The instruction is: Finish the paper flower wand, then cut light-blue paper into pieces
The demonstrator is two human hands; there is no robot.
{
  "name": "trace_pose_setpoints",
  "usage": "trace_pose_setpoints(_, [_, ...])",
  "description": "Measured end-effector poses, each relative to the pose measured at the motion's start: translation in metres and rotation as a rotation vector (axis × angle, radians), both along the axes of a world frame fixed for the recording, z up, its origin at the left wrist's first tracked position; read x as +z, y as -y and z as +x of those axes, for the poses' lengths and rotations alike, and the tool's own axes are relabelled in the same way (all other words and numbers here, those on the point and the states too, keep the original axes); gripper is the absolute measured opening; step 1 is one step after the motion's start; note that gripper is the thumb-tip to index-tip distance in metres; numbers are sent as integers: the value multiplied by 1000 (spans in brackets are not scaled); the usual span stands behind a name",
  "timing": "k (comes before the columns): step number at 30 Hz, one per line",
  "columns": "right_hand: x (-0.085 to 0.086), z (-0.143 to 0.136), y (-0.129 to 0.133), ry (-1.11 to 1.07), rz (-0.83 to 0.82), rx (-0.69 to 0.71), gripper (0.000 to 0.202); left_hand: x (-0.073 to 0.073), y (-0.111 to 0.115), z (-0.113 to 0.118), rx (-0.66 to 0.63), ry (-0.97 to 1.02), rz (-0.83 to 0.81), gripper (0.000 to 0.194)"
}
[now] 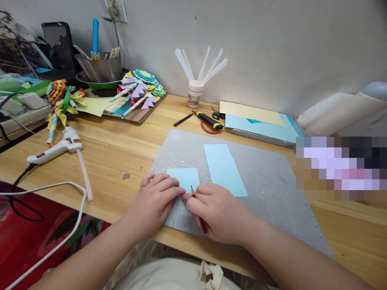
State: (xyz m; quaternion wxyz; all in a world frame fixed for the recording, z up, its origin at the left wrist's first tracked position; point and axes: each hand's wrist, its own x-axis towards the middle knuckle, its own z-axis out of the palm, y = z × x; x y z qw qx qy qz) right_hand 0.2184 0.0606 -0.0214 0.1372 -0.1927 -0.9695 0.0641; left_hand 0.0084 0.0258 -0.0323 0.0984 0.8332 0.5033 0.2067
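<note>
A small light-blue paper piece point(184, 177) lies on the grey cutting mat point(266, 181). On its left part rests my left hand point(159, 193), fingers spread, the fingertips touching the paper near its lower edge. My right hand point(214, 209) is closed around a dark red pencil point(201, 221), whose tip points up over the small paper's lower right. Right of that, a longer light-blue strip point(225, 169) lies flat on the mat, its lower edge just behind my right hand.
A white glue gun point(59, 147) with its cord lies left. Behind the mat are a black pen point(183, 120), pliers point(208, 120), scissors point(216, 113) and a cup point(195, 94) of clear sticks. Paper flowers point(137, 88) stand back left, stacked paper point(256, 125) back right.
</note>
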Motion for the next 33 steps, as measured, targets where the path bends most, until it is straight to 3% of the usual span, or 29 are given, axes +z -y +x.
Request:
trace_pose_setpoints(13, [7,3,8,16,103,-286,16,1,1,0,-22,-62,19,28])
trace_pose_setpoints(20, [6,2,5,1,106,-276,11,2,6,13,-104,-230,147,26])
trace_pose_setpoints(24, [6,3,5,4,93,-273,12,1,10,14,-49,-238,285,22])
trace_pose_setpoints(33, [8,2,4,3,92,-279,12,5,25,-15,78,-221,242,23])
